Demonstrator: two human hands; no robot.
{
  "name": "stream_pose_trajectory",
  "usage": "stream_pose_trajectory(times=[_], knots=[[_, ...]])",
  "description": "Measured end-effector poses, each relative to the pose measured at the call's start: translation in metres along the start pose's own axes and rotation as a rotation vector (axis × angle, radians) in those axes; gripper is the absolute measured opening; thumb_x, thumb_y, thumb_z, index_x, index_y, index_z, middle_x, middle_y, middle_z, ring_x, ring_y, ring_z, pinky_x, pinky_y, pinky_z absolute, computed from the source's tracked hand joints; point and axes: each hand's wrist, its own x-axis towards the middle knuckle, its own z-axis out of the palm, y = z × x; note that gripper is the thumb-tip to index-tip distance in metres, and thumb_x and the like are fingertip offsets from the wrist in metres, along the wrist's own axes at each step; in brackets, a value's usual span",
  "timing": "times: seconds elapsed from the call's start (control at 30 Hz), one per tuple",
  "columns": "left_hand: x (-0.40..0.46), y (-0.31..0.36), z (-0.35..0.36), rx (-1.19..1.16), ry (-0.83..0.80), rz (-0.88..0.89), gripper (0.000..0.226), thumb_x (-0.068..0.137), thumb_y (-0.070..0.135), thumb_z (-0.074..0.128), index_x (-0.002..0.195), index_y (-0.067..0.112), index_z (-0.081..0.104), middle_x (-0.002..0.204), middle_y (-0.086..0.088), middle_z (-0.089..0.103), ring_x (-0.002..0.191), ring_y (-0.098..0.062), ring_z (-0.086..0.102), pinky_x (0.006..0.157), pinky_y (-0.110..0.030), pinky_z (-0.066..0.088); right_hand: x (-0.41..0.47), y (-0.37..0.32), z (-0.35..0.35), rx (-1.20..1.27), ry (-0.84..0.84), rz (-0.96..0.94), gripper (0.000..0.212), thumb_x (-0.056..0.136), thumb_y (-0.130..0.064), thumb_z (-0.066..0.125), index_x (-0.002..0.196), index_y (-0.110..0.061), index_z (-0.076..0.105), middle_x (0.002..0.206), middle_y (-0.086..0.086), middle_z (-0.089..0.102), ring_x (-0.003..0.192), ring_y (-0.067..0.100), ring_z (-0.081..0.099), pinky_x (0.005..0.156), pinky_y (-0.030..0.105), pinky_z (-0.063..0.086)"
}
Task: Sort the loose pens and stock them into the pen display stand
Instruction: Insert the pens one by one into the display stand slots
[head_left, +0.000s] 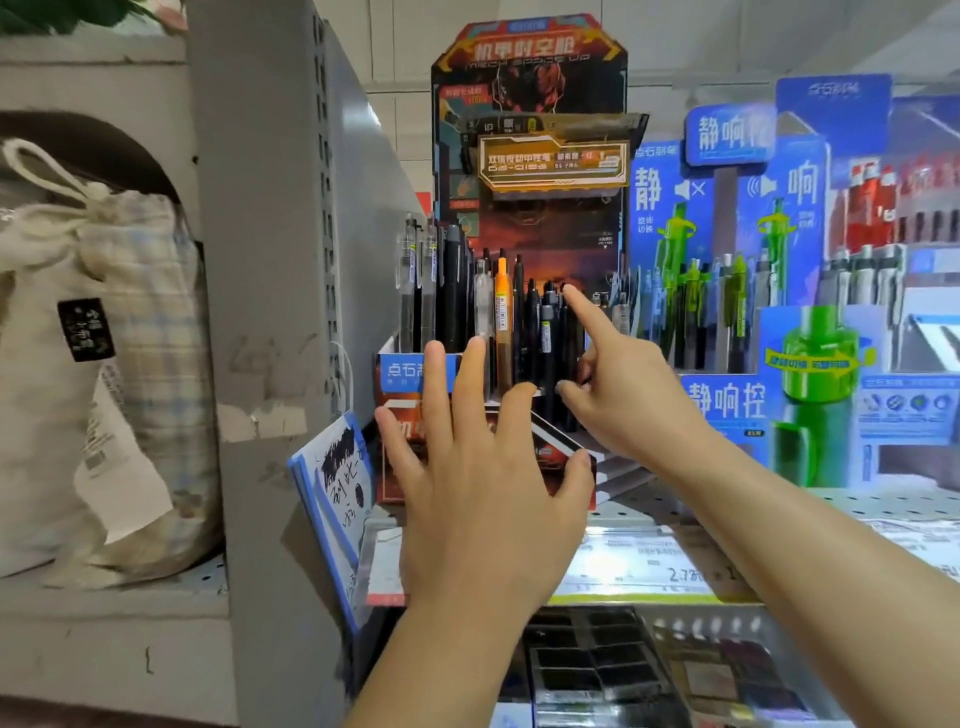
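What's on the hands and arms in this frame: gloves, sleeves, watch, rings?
Nothing worn. Left hand and right hand are bare, no gloves; no rings show on the fingers. Both forearms are bare up to the frame edge: no sleeves, watch or wristband in view. Nails look short and unpainted.

Both forearms reach forward and upward from the lower right, bare to the edge of view. The left hand (478, 467) is raised with its back to the camera, palm facing away, all four fingers straight and spread, thumb angled out to the right. The right hand (618, 389) is a little higher and to the right. Its index finger (584, 314) is stretched out, pointing up and to the left, while the other fingers curl in and the thumb juts left.
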Motion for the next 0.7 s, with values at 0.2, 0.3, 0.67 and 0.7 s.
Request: stream_pose_trajectory(times=[0.2,0.3,0.67,0.7], knots=[[0.001,0.000,-0.001,-0.019,0.021,0.001,0.063,0.084,0.068,0.032,0.135,0.036,0.051,0.166,0.001,0.012,0.154,-0.021,-0.015,0.118,-0.066,0.005,-0.001,0.000,-0.002,-0.061,-0.076,0.003,0.104,0.090,-0.020,0.069,0.158,-0.046,-0.005,0.061,-0.002,0.066,0.061,0.017,0.064,0.059,0.044,0.059],[0.001,0.000,0.001,-0.015,0.041,0.005,0.063,0.085,0.067,0.033,0.136,0.034,0.049,0.166,0.001,0.012,0.154,-0.021,-0.014,0.118,-0.066,0.003,-0.002,-0.001,-0.003,-0.050,-0.118,0.016,0.107,0.090,-0.018,0.068,0.156,-0.048,-0.011,0.060,0.002,0.067,0.064,0.021,0.064,0.060,0.044,0.059],[-0.004,0.013,-0.026,-0.323,0.072,-0.094,0.057,0.089,0.033,0.066,0.142,0.023,0.049,0.158,0.005,0.030,0.151,-0.017,0.018,0.121,-0.053,0.021,-0.075,0.007,-0.057,0.182,-0.152,0.047,0.084,0.090,-0.038,0.070,0.159,-0.031,0.023,0.137,0.004,0.063,0.108,0.019,0.066,0.091,0.030,0.048],[-0.011,0.023,-0.029,-0.421,0.104,-0.117,0.050,0.089,0.028,0.067,0.137,0.024,0.054,0.152,0.006,0.038,0.145,-0.015,0.030,0.117,-0.049,0.031,-0.090,0.017,-0.073,0.243,-0.152,0.055,0.078,0.088,-0.038,0.072,0.155,-0.035,0.032,0.139,-0.001,0.060,0.109,0.015,0.065,0.095,0.028,0.048]])
